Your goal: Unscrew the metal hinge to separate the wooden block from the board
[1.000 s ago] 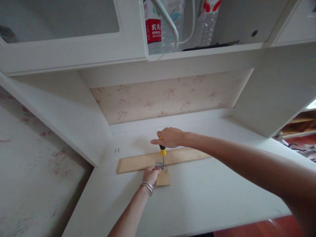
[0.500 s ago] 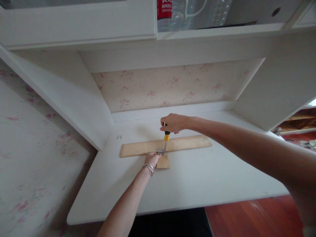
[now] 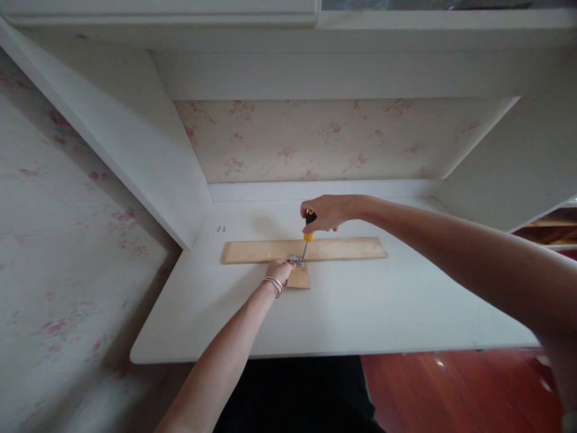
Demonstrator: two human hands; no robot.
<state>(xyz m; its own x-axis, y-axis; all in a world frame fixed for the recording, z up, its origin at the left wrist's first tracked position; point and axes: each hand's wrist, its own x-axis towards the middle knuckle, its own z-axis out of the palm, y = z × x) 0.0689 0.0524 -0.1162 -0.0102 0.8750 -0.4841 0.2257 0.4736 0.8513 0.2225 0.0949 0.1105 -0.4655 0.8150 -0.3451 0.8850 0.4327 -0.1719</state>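
My right hand (image 3: 327,213) is wrapped round the black and yellow handle of a screwdriver (image 3: 308,237). Its shaft slants down, and the tip meets a small metal hinge (image 3: 296,260). This hinge lies where a long wooden board (image 3: 347,249) and a short wooden piece (image 3: 298,278) come together. My left hand (image 3: 279,272), with bracelets at the wrist, presses its closed fingers on the hinge and the short piece's left side. Any screw under the tip is too small to make out.
Two small screws (image 3: 221,228) lie on the white desk (image 3: 351,319) behind the board's left end. White side panels stand left and right, with a cabinet (image 3: 171,13) overhead. Floral wallpaper (image 3: 288,144) covers the back wall.
My view has tilted downward, so the overhead shelf contents have mostly left the picture. The screwdriver leans a little more to the right at its top. Both hands keep their hold.
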